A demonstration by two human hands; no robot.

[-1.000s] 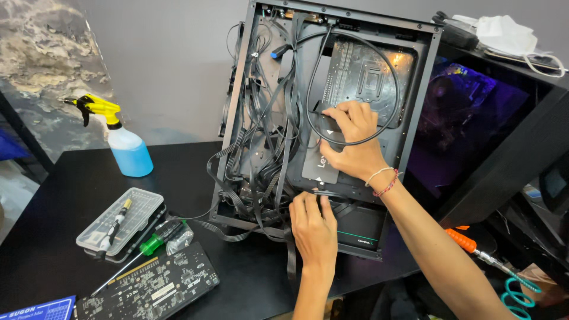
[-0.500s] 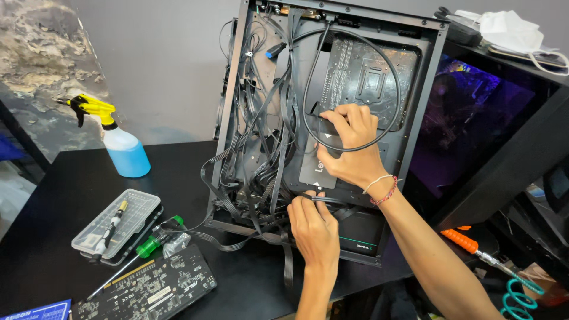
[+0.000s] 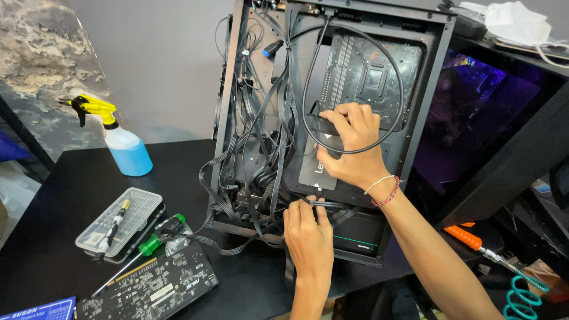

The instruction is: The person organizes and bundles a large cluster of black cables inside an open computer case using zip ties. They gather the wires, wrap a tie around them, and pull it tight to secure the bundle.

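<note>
An open black computer case [image 3: 428,89] stands upright on the black table [image 3: 71,195], its back side full of tangled black cables [image 3: 261,154]. My right hand [image 3: 352,145] presses on a flat black drive [image 3: 314,169] mounted on the case's tray, fingers curled over its top edge beside a looped round cable [image 3: 396,106]. My left hand [image 3: 307,234] is lower, at the bottom of the case, pinching a thin black cable [image 3: 329,204] that runs rightward.
A blue spray bottle with a yellow trigger [image 3: 121,145] stands at the left. A clear plastic tool box [image 3: 121,222], a green-handled screwdriver [image 3: 148,244] and a graphics card [image 3: 151,287] lie in front. Another dark case [image 3: 492,118] stands on the right, an orange tool [image 3: 468,238] below it.
The view has shifted slightly. My left hand has crept a little left and up on the thin cable; my right hand stays on the drive.
</note>
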